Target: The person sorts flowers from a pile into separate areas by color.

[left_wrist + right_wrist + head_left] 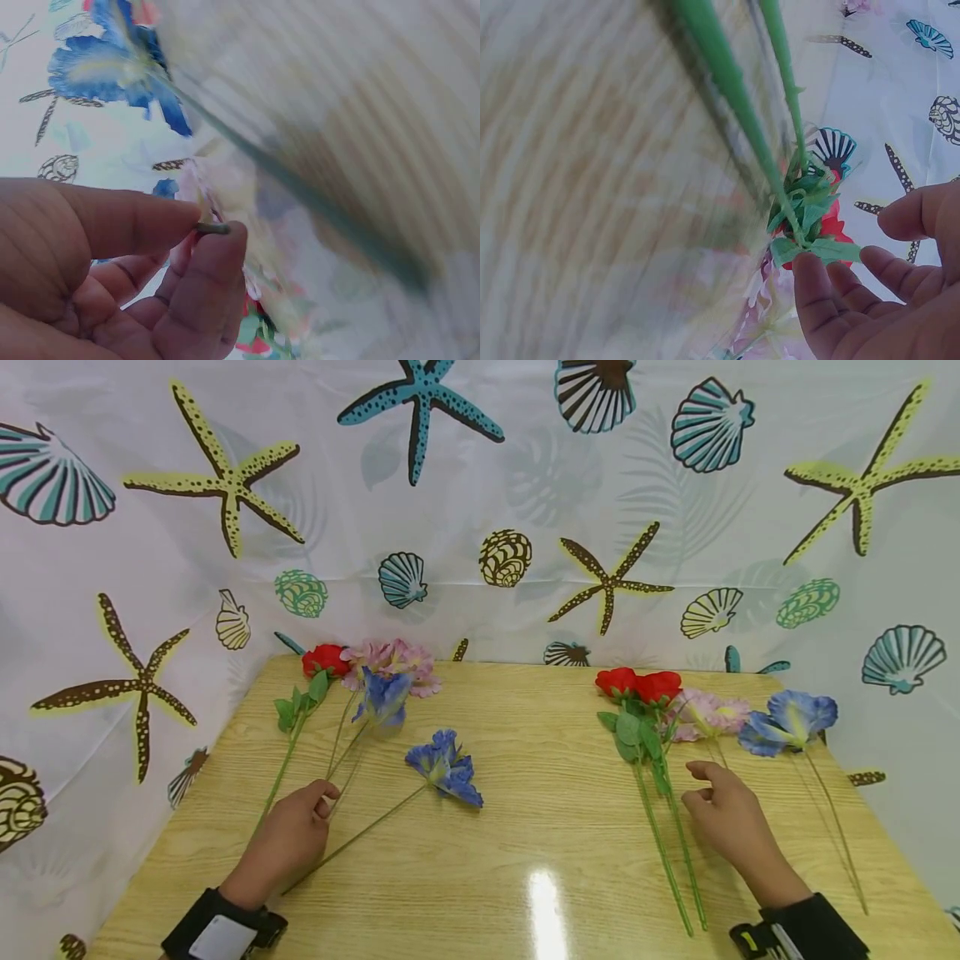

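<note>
My left hand [324, 799] lies on the table's left side and pinches the end of a thin stem [212, 227] between thumb and forefinger [225, 247]. I cannot tell which flower that stem belongs to. Beyond it lie a red rose [325, 658], a pink flower [393, 657] and a blue flower [385, 696]. A second blue flower [446, 767] lies apart, its stem passing under the hand. My right hand [697, 787] holds nothing, its fingers relaxed beside the green stems [663, 843] of two red roses [637, 683]. Its fingertips [810, 274] are close to the rose leaves [810, 217].
To the right of the roses lie a pink flower [708, 714] and a blue flower [791, 720] with thin stems running toward the table's right edge. The wooden table [525, 860] is enclosed by a white curtain [480, 485] printed with starfish and shells.
</note>
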A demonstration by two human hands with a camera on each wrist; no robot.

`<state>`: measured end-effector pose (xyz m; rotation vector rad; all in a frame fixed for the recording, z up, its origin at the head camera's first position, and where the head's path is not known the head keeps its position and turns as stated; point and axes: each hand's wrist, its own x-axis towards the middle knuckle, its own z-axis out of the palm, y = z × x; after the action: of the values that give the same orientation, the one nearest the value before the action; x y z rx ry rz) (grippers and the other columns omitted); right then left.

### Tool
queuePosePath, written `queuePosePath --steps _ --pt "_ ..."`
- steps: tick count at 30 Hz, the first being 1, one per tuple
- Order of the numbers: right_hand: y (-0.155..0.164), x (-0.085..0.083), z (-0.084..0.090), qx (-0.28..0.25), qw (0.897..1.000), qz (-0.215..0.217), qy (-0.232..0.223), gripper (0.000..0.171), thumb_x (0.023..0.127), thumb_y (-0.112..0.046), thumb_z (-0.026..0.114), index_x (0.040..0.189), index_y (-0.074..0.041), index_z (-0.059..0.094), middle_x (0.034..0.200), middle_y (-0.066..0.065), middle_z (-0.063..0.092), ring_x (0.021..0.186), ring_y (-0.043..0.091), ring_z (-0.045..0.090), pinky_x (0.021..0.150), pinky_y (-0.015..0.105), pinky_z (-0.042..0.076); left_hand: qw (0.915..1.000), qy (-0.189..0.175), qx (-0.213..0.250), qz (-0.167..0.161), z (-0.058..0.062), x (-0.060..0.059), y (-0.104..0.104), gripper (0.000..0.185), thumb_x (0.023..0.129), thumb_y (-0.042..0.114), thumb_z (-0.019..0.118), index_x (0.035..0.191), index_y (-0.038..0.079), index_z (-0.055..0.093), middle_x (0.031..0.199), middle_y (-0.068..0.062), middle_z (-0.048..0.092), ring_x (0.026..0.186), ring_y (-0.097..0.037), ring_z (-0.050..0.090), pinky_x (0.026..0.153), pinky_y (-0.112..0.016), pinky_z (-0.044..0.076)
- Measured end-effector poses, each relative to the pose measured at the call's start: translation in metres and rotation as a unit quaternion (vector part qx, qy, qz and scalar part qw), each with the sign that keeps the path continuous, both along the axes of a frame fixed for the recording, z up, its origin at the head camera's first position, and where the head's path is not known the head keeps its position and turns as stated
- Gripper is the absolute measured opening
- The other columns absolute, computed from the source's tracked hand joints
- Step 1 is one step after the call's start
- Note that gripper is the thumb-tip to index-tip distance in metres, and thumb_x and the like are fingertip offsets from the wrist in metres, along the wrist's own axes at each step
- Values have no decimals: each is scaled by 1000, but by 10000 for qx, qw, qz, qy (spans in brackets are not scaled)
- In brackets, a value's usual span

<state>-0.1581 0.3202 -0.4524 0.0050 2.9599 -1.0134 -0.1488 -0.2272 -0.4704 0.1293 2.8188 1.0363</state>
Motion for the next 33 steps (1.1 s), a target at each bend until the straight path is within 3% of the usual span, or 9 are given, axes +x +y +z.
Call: queuePosePath --steps 6,11,16,24,30,33 --pt "-13 1 0 -287 9992 -159 217 45 100 -10 44 142 7 43 140 29 45 112 43 56 66 38 50 9970 -69 751 185 -3 2 18 40 86 -10 51 124 0 57 93 -6 56 67 -16 53 59 -30 42" --pt "-30 2 2 -516 9979 -268 299 42 102 -13 45 141 3 46 140 25 47 115 41 55 67 36 50 9881 -267 1482 306 -5 6 33 37 89 -9 54 124 1 57 97 -8 55 76 -18 58 66 -32 47" --pt "-48 5 3 -876 9957 -182 258 42 104 -19 46 142 -1 47 139 22 49 112 38 57 62 36 48 9737 -421 2221 272 -5 10 46 33 93 -7 56 126 -1 55 99 -10 54 76 -21 57 64 -31 46" --pt "-82 9 -5 -1465 9875 131 574 33 104 -15 49 135 -5 54 132 16 55 115 29 57 87 45 50 9454 -738 3172 -89 -11 23 74 35 96 -8 54 130 -6 49 104 -14 51 79 -22 55 62 -31 48" --pt "-116 8 -7 -2389 9693 211 535 26 103 -12 52 129 -8 58 128 14 58 112 24 60 84 28 53 9206 -978 3759 -404 -9 33 107 36 97 -4 55 132 -8 47 104 -13 50 79 -20 54 65 -32 50" --pt "-137 9 -5 -2921 9551 287 407 25 102 -10 52 126 -8 59 125 12 59 111 25 62 84 31 54 9106 -1052 3970 -469 -7 39 122 36 97 -4 56 132 -8 47 104 -12 50 80 -19 54 66 -32 50"
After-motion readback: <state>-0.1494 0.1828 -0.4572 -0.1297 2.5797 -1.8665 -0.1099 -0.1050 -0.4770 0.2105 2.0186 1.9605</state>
